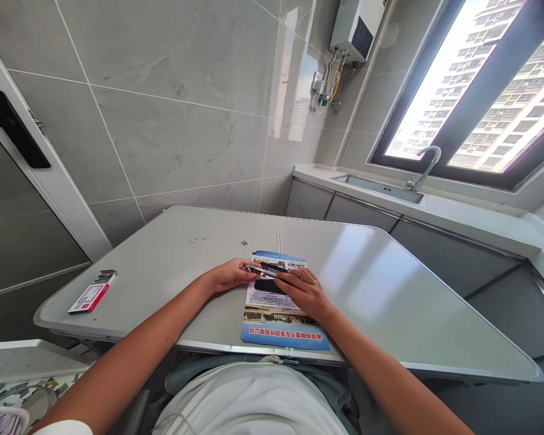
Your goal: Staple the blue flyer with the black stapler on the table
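Both hands are on a small black and silver stapler (pixel 268 284) whose parts are spread apart, with a silver rail between two black parts. My left hand (pixel 233 275) pinches its left end between thumb and fingers. Over the right end, my right hand (pixel 304 294) curls its fingers, hiding part of it. Beneath lies a blue and white printed sheet (pixel 285 339) with pictures and red lettering. Beyond my left hand, a little cluster of short metal pieces (pixel 244 243) rests on the table, and tiny thin bits (pixel 196 238) are scattered farther left.
The pale folding table (pixel 367 290) has a seam down its middle. A red and white box (pixel 92 296) with dark pieces at its end lies near the left edge. Low at left stands a white bin (pixel 31 356). A counter with a sink (pixel 381 188) runs along the right.
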{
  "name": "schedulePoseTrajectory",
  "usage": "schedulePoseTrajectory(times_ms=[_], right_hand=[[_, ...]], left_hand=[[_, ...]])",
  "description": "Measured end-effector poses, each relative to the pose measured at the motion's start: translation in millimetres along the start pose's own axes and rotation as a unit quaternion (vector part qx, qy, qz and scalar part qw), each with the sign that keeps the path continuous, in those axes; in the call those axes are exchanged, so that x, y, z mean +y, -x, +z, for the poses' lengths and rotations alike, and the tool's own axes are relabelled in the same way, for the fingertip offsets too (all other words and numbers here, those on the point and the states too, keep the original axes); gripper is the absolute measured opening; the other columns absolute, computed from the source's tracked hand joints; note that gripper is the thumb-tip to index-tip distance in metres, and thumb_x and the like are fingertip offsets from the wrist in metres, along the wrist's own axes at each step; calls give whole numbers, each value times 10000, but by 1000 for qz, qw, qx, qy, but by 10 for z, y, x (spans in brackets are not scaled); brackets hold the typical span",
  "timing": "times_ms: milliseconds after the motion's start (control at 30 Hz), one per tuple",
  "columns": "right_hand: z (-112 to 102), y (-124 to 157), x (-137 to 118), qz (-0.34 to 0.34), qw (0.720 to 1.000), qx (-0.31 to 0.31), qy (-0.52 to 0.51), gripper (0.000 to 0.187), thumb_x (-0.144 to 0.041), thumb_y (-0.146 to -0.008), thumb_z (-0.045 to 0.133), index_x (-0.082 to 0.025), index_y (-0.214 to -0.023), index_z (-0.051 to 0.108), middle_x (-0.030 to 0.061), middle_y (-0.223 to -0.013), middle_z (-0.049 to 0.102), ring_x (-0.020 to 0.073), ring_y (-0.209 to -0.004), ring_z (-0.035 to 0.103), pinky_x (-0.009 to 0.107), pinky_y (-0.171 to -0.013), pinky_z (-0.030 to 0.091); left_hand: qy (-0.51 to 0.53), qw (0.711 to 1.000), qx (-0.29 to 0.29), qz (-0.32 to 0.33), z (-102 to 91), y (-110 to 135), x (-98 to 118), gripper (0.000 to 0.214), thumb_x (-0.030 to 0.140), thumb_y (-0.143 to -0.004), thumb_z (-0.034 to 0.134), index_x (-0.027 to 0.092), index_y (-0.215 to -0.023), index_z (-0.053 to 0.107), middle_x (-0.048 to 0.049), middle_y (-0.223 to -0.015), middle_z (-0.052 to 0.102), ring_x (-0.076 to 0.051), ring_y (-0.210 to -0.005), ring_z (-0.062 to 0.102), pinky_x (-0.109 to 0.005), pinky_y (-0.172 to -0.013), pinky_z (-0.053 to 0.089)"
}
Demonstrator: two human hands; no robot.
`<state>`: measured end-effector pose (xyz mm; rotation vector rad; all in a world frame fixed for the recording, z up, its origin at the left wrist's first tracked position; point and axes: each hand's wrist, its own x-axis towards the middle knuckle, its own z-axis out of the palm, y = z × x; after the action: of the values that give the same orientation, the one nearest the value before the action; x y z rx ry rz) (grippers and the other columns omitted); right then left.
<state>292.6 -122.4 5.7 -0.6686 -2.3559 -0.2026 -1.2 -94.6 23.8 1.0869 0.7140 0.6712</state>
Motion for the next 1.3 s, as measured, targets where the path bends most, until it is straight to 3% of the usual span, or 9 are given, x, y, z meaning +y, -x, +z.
schedulePoseTrajectory(times_ms=[133, 267, 367, 467, 567, 667, 867, 1033, 1300], right_hand=[[-10, 24, 8, 0, 1000, 21, 11, 400, -158, -1050, 509, -364, -1321, 718, -1, -1288, 758, 218, -1170, 655, 406, -1051, 505], [-41, -17, -6, 28, 996, 88, -1, 408, -112, -985, 556, -342, -1271, 735, 20, -1212, 785, 233, -1087, 678, 423, -983, 495], [-52, -74, -16, 99, 983, 155, -5, 293, -180, -939, 637, -279, -1194, 741, 61, -1130, 791, 258, -1026, 682, 448, -941, 489], [-63, -116, 4, 205, 961, 179, -46, 201, -281, -900, 709, -229, -1094, 728, 79, -1037, 778, 257, -938, 677, 422, -876, 512], [-74, -122, 53, 305, 934, 144, -121, 239, -337, -837, 763, -220, -1044, 735, 56, -935, 777, 239, -826, 679, 372, -781, 531], [-75, -109, 95, 360, 912, 94, -172, 308, -389, -786, 801, -216, -1038, 759, 39, -891, 782, 229, -776, 681, 355, -751, 532], [-28, -96, 73, 329, 915, 26, -231, 366, -429, -759, 831, -197, -1035, 768, 44, -911, 781, 224, -787, 688, 350, -753, 541], [1, -84, 70, 308, 932, -3, -193, 310, -364, -755, 852, -214, -1015, 773, 34, -882, 775, 213, -752, 670, 331, -717, 512], [-16, -77, 97, 289, 934, -46, -206, 295, -345, -773, 815, -213, -1019, 718, 16, -893, 737, 211, -797, 638, 308, -706, 469]], left_hand=[[7, 1000, -12, 3, -8, -17, -25, 507, 216, -687, 953, 109, -1141, 754, -129, -1173, 767, -205, -1084, 718, -287, -972, 535], [35, 999, 25, -6, -29, -14, -16, 453, 102, -702, 913, 99, -1121, 743, -122, -1132, 774, -192, -1061, 741, -261, -967, 568], [80, 995, 61, 4, -43, -18, 28, 372, 32, -771, 810, 82, -1128, 720, -164, -1176, 763, -228, -1121, 744, -293, -1010, 588], [153, 977, 143, 33, -50, -36, 83, 185, 26, -896, 604, 36, -1063, 682, -228, -1130, 759, -258, -1093, 764, -336, -997, 613], [199, 957, 197, 70, -38, -51, 124, 226, 36, -983, 430, 18, -1074, 636, -249, -1085, 758, -243, -1028, 784, -347, -965, 630], [178, 954, 207, 122, -6, -52, 144, 231, 55, -1028, 412, 36, -1138, 614, -232, -1128, 758, -208, -1021, 782, -328, -977, 625], [52, 962, 214, 160, 26, -48, 123, 191, 214, -1016, 624, 88, -1158, 649, -148, -1063, 775, -142, -815, 765, -269, -814, 638], [-29, 972, 159, 172, 37, -51, 68, 439, 468, -829, 846, 105, -1030, 703, -107, -975, 768, -138, -711, 712, -254, -668, 592], [-80, 972, 85, 202, 113, -21, 67, 441, 521, -812, 838, 134, -988, 719, -46, -883, 708, -100, -644, 593, -219, -538, 498]])
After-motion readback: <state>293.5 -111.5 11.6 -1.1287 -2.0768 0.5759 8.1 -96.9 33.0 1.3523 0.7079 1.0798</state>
